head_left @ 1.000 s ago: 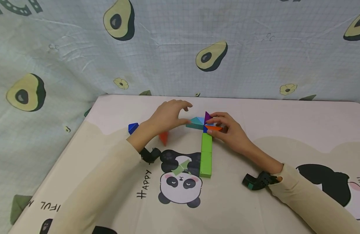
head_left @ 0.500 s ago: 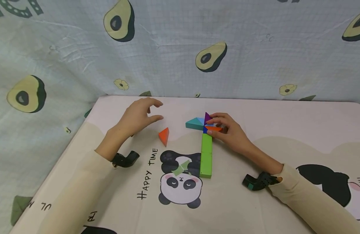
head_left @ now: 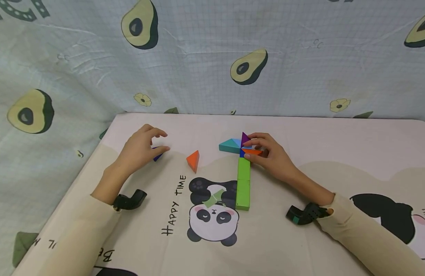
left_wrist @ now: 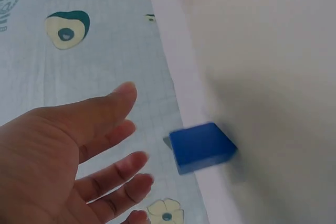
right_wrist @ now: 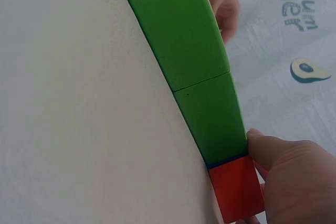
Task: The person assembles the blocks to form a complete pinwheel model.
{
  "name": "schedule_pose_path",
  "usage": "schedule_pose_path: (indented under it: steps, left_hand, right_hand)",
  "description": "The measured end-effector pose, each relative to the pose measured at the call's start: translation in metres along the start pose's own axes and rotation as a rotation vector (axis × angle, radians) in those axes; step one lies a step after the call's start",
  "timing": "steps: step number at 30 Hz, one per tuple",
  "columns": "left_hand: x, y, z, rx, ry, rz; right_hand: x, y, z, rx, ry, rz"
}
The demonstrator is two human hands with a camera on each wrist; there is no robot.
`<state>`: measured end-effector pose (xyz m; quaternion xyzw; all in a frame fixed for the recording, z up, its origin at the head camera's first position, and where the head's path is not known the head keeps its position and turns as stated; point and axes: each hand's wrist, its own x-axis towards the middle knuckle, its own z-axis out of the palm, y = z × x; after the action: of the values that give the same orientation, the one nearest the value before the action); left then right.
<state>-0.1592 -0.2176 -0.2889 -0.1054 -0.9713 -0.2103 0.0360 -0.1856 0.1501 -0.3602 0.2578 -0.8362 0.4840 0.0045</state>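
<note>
My left hand [head_left: 138, 147] hovers over a blue triangular block [head_left: 158, 157], its fingers apart and holding nothing. In the left wrist view that blue block [left_wrist: 202, 148] lies just beyond the fingertips, apart from them. With thumb and fingers, my right hand [head_left: 271, 155] grips an orange triangular block [head_left: 252, 151] against the right side of a block arrangement. There, a purple triangle [head_left: 245, 138], a teal triangle [head_left: 229, 146] and smaller blue pieces meet above two green blocks [head_left: 243, 180] laid end to end. The right wrist view shows the gripped block's red-orange face [right_wrist: 237, 190].
A loose orange triangular block [head_left: 193, 161] lies between the left hand and the arrangement. The tablecloth [head_left: 267, 245] bears a printed panda [head_left: 214, 222] and lettering. Behind the table hangs an avocado-print curtain [head_left: 191, 76].
My left hand has moved left, from beside the teal triangle, past the loose orange block, to above the blue block. My right hand stays in place.
</note>
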Motion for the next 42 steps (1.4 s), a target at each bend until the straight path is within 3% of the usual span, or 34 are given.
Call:
schedule_pose_path:
  steps: [12, 26, 36, 42]
  left_hand:
    - [-0.012, -0.016, -0.004, 0.065, -0.087, -0.141]
    - [-0.013, -0.023, 0.010, 0.041, -0.086, -0.113]
    - [-0.011, -0.021, 0.012, 0.014, -0.014, -0.053]
    - [-0.006, -0.012, 0.009, 0.014, 0.051, 0.004]
  right_hand:
    - [0.000, -0.001, 0.000, -0.005, -0.002, 0.006]
    - [0.001, -0.001, 0.000, -0.001, -0.002, 0.014]
    - [0.000, -0.001, 0.000, 0.002, 0.001, 0.006]
    - [-0.001, -0.001, 0.000, -0.008, -0.001, 0.009]
